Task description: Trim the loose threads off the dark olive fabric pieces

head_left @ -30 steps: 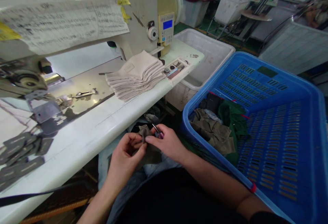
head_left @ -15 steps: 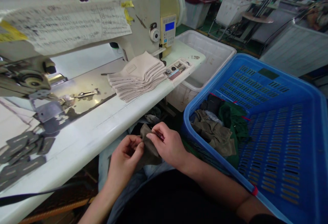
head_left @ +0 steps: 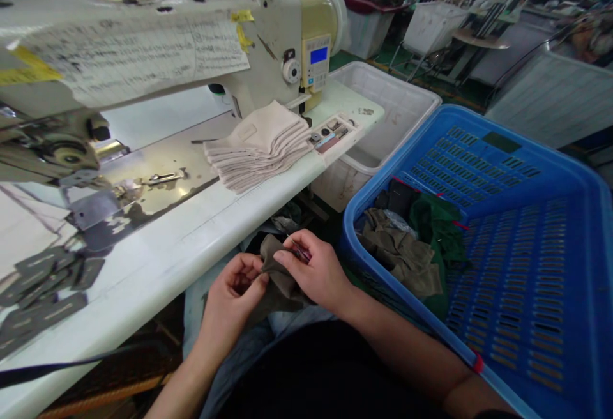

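Note:
Over my lap, a piece of dark olive-brown cloth (head_left: 282, 283) is held between both hands. My left hand (head_left: 233, 291) pinches its left edge between thumb and fingers. My right hand (head_left: 316, 269) is closed around a small thin tool (head_left: 302, 253) with a purplish handle and a fine metal tip; its exact kind is mostly hidden by the fingers. The right thumb rests against the cloth's upper part. Beyond the hands is the white edge of the sewing machine table (head_left: 191, 240), with a stack of beige fabric pieces (head_left: 258, 144) on top.
An industrial sewing machine (head_left: 268, 42) stands at the back left. Dark grey tab-like pieces (head_left: 45, 281) lie at the table's left. To the right is a blue plastic basket (head_left: 507, 214) with brown and green cloth in it. Behind it sits a white bin (head_left: 412, 90).
The view has shifted slightly. Both hands stay close together at the cloth, which has turned and folded a little under the right fingers; more of the purplish tool shows.

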A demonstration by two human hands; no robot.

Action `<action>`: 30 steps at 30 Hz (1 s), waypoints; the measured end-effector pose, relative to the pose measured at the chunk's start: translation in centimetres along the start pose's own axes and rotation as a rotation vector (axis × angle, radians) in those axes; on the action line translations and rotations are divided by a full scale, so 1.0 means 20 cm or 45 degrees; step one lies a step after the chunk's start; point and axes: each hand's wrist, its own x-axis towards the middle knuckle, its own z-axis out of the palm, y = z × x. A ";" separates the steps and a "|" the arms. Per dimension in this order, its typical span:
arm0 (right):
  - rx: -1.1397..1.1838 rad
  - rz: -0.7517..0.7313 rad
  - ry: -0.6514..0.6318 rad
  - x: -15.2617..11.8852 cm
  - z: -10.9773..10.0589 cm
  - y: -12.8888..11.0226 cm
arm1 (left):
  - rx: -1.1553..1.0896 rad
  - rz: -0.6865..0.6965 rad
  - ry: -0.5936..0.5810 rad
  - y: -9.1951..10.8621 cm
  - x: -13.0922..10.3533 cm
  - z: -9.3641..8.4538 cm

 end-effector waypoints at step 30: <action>-0.043 -0.100 0.031 -0.01 0.01 0.04 | -0.462 -0.043 0.146 -0.11 0.00 0.02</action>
